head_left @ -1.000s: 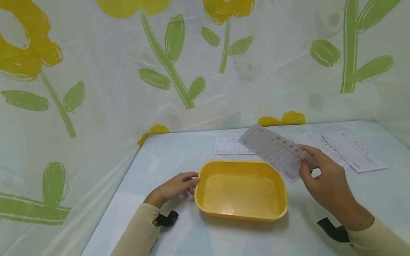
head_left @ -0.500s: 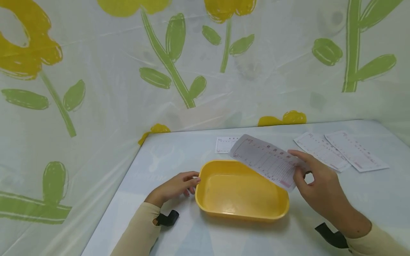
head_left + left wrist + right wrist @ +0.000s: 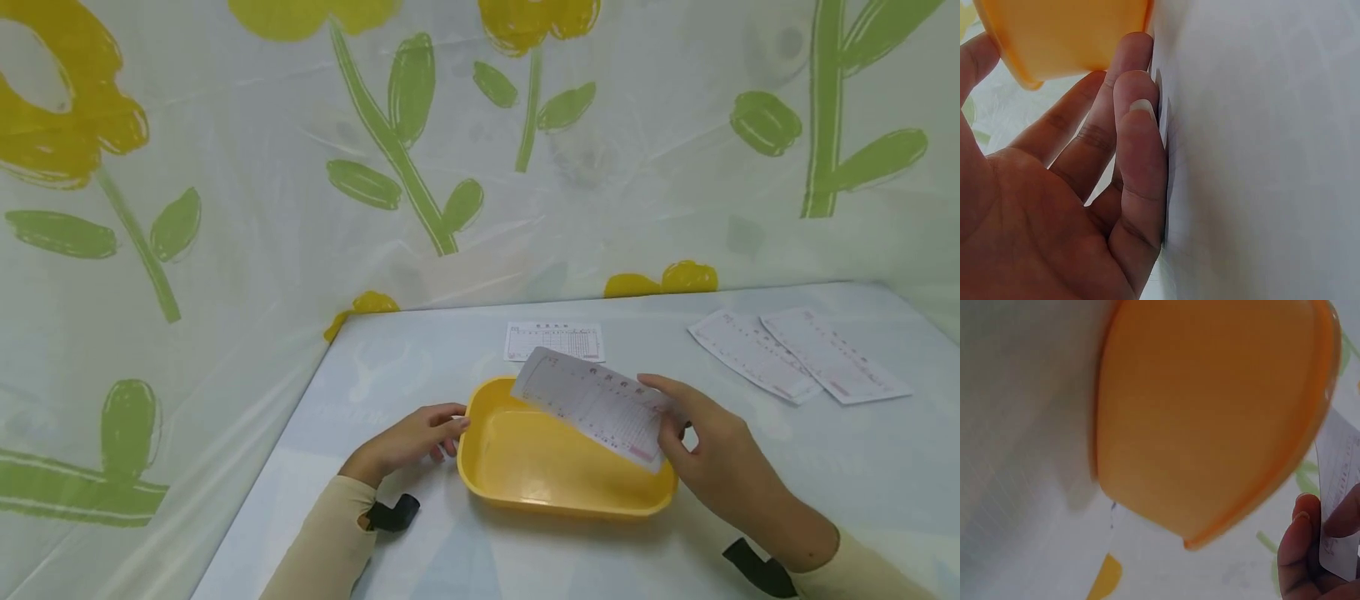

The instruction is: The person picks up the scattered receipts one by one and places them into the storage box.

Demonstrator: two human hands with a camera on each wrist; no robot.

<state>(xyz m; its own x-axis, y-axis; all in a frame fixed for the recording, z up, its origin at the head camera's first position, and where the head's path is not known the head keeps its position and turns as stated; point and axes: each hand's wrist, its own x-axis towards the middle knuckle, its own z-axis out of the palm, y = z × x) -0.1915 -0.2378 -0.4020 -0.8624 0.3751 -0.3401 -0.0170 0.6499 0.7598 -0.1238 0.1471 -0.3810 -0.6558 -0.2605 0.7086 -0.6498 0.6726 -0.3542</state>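
My right hand (image 3: 716, 446) pinches a thin printed paper form (image 3: 592, 400) by its right end, thumb below and fingers above. The form slants over the right part of a yellow plastic tray (image 3: 525, 458), its left end higher. In the right wrist view, the form (image 3: 1338, 481) shows between thumb and fingers beside the tray's outer wall (image 3: 1204, 412). My left hand (image 3: 412, 437) touches the tray's left side. In the left wrist view, its thumb (image 3: 977, 62) meets the rim while extended fingers lie close against the wall, with the other fingers resting low near the tabletop.
Behind the tray lies another printed form (image 3: 553, 337). Two more forms, one (image 3: 750, 354) partly under the other (image 3: 836, 354), lie at the back right. A flower-print curtain (image 3: 285, 133) hangs behind the pale table (image 3: 825, 467).
My right hand has brought the form left and down, over the tray. The form behind the tray has come into fuller view. My left hand has stayed at the tray's left side.
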